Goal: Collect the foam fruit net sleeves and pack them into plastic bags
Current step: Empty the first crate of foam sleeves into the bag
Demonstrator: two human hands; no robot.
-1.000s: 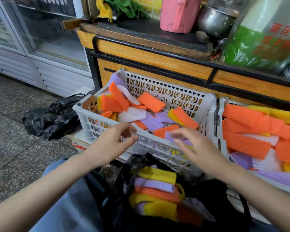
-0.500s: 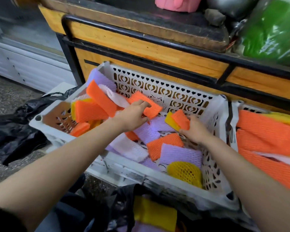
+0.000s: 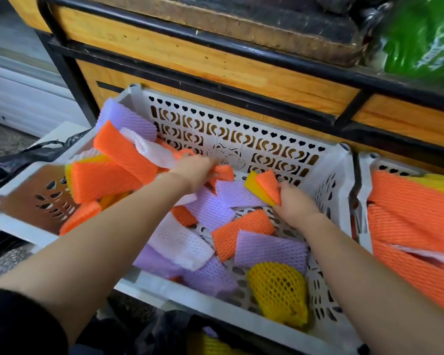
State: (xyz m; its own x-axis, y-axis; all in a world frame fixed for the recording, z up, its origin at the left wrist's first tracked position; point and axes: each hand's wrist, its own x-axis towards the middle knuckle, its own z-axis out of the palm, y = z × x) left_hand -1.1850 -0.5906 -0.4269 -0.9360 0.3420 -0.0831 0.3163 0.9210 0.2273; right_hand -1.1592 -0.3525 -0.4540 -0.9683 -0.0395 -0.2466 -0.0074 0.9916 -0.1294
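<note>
A white perforated crate [image 3: 336, 185] holds several orange, purple, white and yellow foam net sleeves. My left hand [image 3: 194, 171] reaches deep into it and grips an orange sleeve [image 3: 224, 172] near the back wall. To the right, my right hand [image 3: 294, 202] pinches an orange sleeve [image 3: 268, 183] stacked with a yellow sleeve [image 3: 254, 187]. A round yellow net [image 3: 280, 290] lies at the crate's near right corner. The black plastic bag [image 3: 169, 334] sits below the crate's front rim, with a yellow sleeve showing inside.
A second white crate [image 3: 364, 201] at the right holds long orange sleeves [image 3: 408, 221]. A wooden counter with a black metal frame [image 3: 215, 62] stands behind both crates. Another black bag [image 3: 18, 157] lies on the floor at the left.
Both hands went from hovering over the crate's front rim into the crate. The left one took hold of an orange sleeve, the right one an orange and yellow pair. The camera leaned closer.
</note>
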